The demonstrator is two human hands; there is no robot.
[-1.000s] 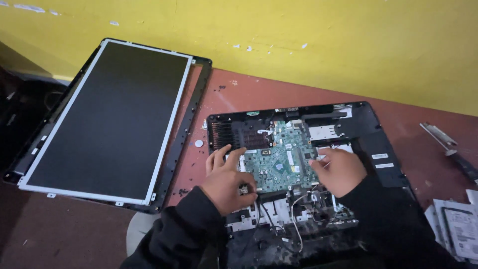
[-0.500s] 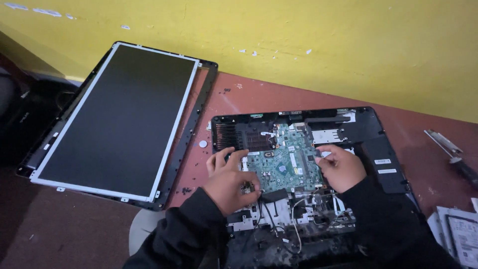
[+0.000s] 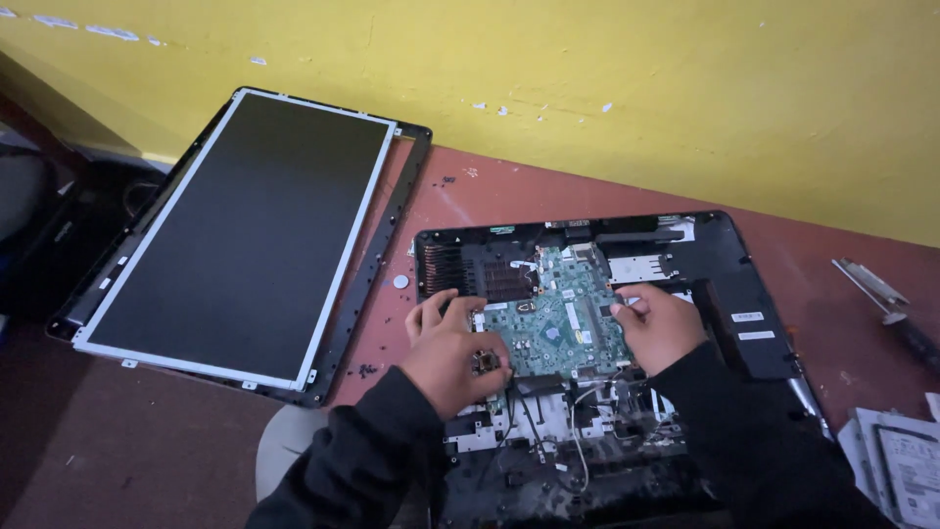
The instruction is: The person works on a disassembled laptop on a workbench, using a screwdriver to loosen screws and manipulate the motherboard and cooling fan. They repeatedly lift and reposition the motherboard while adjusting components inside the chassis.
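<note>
Green circuit board (image 3: 553, 328) sits inside the opened black computer casing (image 3: 725, 294), which lies flat on the reddish-brown surface (image 3: 509, 191) below a yellow wall (image 3: 587, 78). The board is in the middle of the casing, a ribbed dark heat sink (image 3: 485, 274) just at its upper left, pale metal brackets and loose cables (image 3: 573, 431) below it.

Left hand (image 3: 450, 348) rests on the board's left edge — fingers (image 3: 441, 306) spread, tips on the casing beside the heat sink, thumb curled down at the board's lower left corner. Whether it pinches the edge or only presses on it, I cannot tell.

Right hand (image 3: 656, 323) is at the board's right edge, fingers (image 3: 627, 306) bent close together and closed on that edge, thumb side toward the board. Both arms in dark sleeves (image 3: 372, 460).

To the left, well apart from the hands, a large flat display panel (image 3: 240, 220) lies face up in its black frame, tilted across the surface, one long side just beside the casing's left corner. A small round grey disc (image 3: 399, 281) lies between the frame and the casing. Far right — a screwdriver-like tool (image 3: 881, 294) on the surface, and the corner of a silver drive (image 3: 901, 465) at the lower right edge.
</note>
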